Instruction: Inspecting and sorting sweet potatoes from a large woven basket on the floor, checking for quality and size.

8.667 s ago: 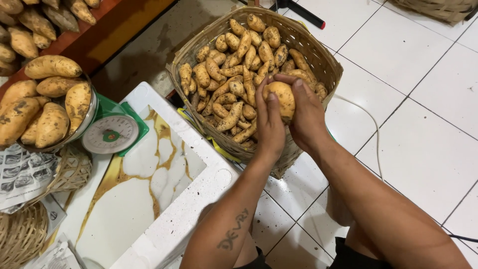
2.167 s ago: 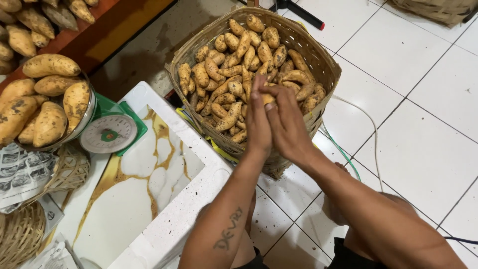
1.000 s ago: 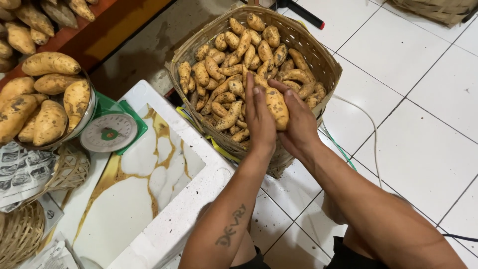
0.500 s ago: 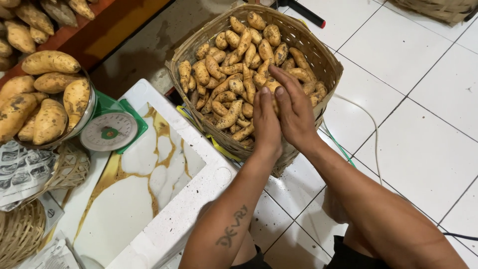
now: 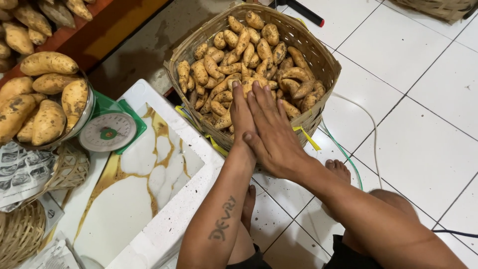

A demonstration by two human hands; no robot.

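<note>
My left hand [image 5: 241, 117] and my right hand [image 5: 273, 132] are pressed palm to palm over the near side of a big woven basket [image 5: 328, 65]. The fingers are straight and point away from me. A sweet potato [image 5: 247, 85] is squeezed between the palms. Only a small tan bit of it shows by the fingertips. The basket is heaped with several small tan sweet potatoes [image 5: 239, 45]. My right thumb lies across my left wrist.
A green kitchen scale [image 5: 107, 132] with a metal bowl of large sweet potatoes [image 5: 45, 99] stands on a white, yellow-stained box lid [image 5: 149, 184] at the left. Newspapers [image 5: 22, 169] and small wicker baskets [image 5: 20, 234] lie beside it. Cables [image 5: 368, 124] cross the white tiles; my bare foot [image 5: 338, 169] is below the basket.
A second ago the sweet potato showed plainly between my hands. My palms have since closed flat over it and slid forward, hiding nearly all of it.
</note>
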